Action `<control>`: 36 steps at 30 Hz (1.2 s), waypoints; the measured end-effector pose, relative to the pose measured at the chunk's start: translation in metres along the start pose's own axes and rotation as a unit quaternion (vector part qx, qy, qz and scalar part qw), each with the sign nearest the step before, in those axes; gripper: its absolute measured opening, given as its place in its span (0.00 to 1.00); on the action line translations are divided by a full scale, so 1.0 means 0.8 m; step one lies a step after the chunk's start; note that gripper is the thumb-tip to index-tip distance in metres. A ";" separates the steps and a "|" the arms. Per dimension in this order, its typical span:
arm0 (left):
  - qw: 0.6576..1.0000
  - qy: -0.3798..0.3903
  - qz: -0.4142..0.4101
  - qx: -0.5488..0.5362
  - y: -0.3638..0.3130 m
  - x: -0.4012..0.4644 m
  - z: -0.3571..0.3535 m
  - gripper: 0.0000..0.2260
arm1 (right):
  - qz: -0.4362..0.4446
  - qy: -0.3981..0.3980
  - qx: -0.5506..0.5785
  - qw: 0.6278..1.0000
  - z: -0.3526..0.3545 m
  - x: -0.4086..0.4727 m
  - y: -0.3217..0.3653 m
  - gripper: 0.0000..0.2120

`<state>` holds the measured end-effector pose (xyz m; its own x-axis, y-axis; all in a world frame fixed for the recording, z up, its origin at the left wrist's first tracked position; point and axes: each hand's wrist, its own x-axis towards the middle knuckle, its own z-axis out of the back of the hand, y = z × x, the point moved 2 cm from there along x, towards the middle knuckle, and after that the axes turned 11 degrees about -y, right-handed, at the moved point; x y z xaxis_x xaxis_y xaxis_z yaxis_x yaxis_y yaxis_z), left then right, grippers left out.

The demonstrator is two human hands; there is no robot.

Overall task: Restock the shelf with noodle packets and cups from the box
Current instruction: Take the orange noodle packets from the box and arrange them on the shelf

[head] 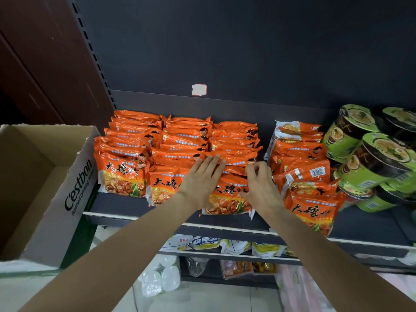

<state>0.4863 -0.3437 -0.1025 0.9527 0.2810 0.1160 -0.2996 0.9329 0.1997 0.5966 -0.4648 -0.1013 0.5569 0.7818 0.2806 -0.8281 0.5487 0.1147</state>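
Packets (227, 199) look light, crinkly and slippery, best taken by their edges. Left hand (202, 179) presses flat, fingers straight; right hand (261, 185) pinches a packet's top edge.

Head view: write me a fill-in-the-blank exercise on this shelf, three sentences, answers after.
1. The cardboard box stands to the ____ of the orange noodle packets.
2. The noodle cups at the right end of the shelf are mostly ____ in colour.
3. The left hand lies with its fingers ____ on a packet, while the right hand has its fingers curled at the next packets.

Answers: left; green; straight
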 end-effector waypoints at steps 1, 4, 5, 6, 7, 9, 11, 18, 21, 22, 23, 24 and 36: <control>1.000 -0.002 0.005 0.009 -0.002 0.001 -0.002 0.54 | 0.003 0.000 0.007 1.000 0.000 -0.001 -0.001 0.32; 0.999 -0.017 0.008 0.029 -0.003 0.003 -0.006 0.52 | 0.023 0.023 -0.018 0.999 -0.001 -0.008 -0.005 0.46; 0.999 -0.021 0.008 0.033 -0.003 0.003 -0.006 0.51 | 0.028 0.031 -0.044 0.998 -0.003 -0.010 -0.007 0.51; 0.999 -0.024 0.011 0.037 -0.002 0.004 -0.007 0.51 | 0.026 0.035 -0.060 0.997 -0.004 -0.011 -0.008 0.56; 0.999 -0.024 0.016 0.038 -0.001 0.006 -0.007 0.52 | 0.016 0.039 -0.066 0.997 -0.006 -0.009 -0.009 0.58; 0.999 -0.018 0.019 0.040 0.000 0.008 -0.007 0.52 | -0.005 0.039 -0.063 0.997 -0.009 -0.005 -0.008 0.58; 0.999 -0.024 0.015 0.037 0.000 0.008 -0.008 0.52 | -0.011 0.026 -0.067 0.997 -0.013 -0.003 -0.005 0.55; 0.999 -0.026 0.004 0.035 0.005 0.004 -0.008 0.55 | -0.030 -0.020 -0.076 0.996 -0.030 -0.012 0.000 0.49; 0.999 -0.012 0.002 0.035 0.000 0.002 -0.010 0.57 | -0.009 0.007 -0.072 0.997 -0.021 -0.004 0.001 0.51; 0.999 -0.015 0.001 0.031 -0.002 0.002 -0.011 0.56 | -0.016 0.027 -0.055 0.998 -0.016 -0.002 0.001 0.52; 1.000 -0.018 -0.001 0.022 -0.002 0.002 -0.009 0.54 | -0.031 0.042 -0.035 0.998 -0.011 -0.001 0.001 0.54; 1.000 -0.021 -0.001 0.009 -0.001 0.002 -0.008 0.53 | -0.054 0.049 -0.007 0.997 -0.005 -0.001 0.001 0.55; 0.977 -0.085 0.047 -0.191 0.039 0.059 0.038 0.24 | -0.211 0.057 0.285 0.933 0.009 0.063 -0.035 0.43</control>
<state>0.5208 -0.3084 -0.0611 0.8892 0.3591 0.2834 -0.3140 0.9297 -0.1928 0.6474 -0.4426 -0.0830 0.8172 0.5763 -0.0032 -0.4152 0.5926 0.6902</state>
